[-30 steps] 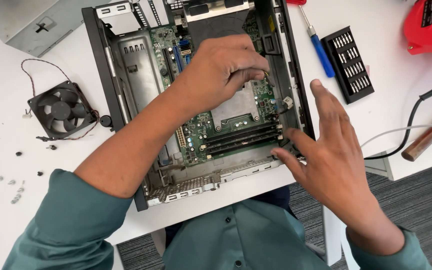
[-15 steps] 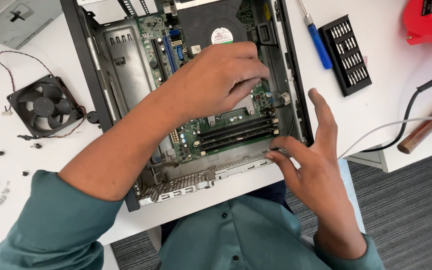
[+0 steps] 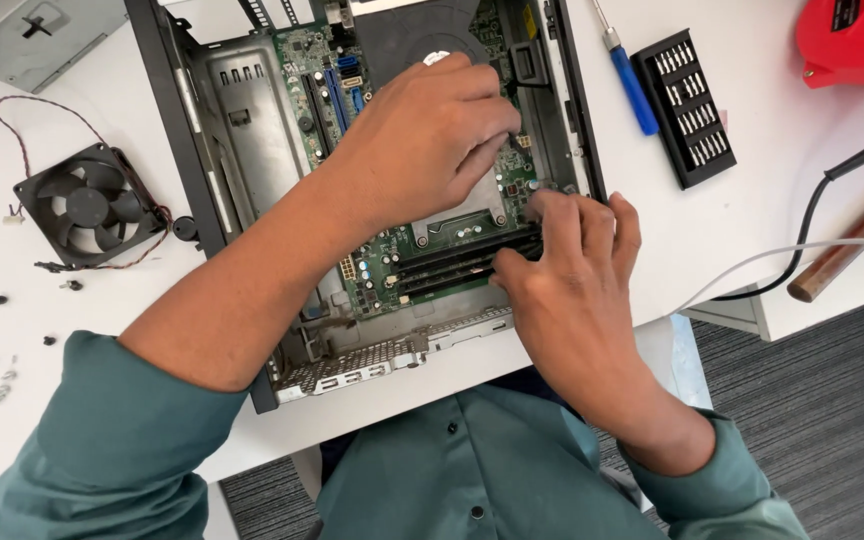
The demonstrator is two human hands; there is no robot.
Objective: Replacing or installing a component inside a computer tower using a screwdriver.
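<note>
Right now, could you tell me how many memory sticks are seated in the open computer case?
2: both memory sticks lie side by side on the motherboard, just under the processor socket. The right hand covers their right ends, so more could be hidden.

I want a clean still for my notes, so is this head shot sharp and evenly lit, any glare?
Head view: sharp across the motherboard and both hands, left hand and right hand; soft even light, faint shadows, no strong glare on the white table.

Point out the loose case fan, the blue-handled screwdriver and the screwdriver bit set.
Loose case fan [image 3: 86, 207]: head view, on its round hub.
Blue-handled screwdriver [image 3: 633, 94]: head view, middle of its blue handle.
Screwdriver bit set [image 3: 684, 106]: head view, centre of its black holder.
</note>
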